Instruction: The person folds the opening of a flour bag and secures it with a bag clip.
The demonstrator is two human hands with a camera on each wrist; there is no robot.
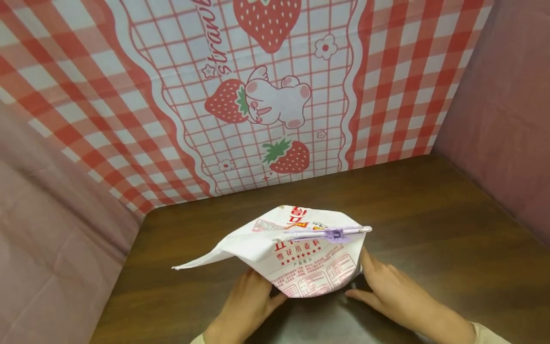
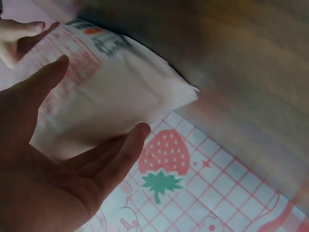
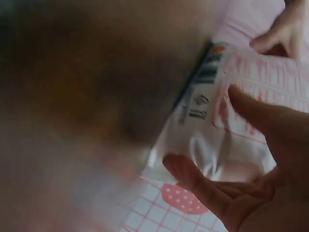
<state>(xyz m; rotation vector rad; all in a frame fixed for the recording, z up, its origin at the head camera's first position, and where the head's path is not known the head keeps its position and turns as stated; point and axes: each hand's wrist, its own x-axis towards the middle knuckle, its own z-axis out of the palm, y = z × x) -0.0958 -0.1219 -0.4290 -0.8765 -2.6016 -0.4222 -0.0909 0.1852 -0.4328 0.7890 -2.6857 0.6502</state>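
A white flour bag [image 1: 296, 267] with red and pink print is in the middle of the head view, over the brown table. Its pointed top flap [image 1: 206, 258] sticks out to the left. A purple-and-white bag clip [image 1: 337, 234] lies across the folded top. My left hand [image 1: 247, 303] is at the bag's left side, its fingers partly hidden by it. On the right side is my right hand [image 1: 393, 286], thumb spread away from the fingers. Both wrist views show extended fingers along the bag's sides, thumbs before its printed face. Whether the bag's base touches the table is unclear.
A red-checked cloth [image 1: 386, 86] with strawberry pictures hangs at the back. Pink fabric walls [image 1: 494, 134] border the brown wooden table [image 1: 408, 200] on both sides.
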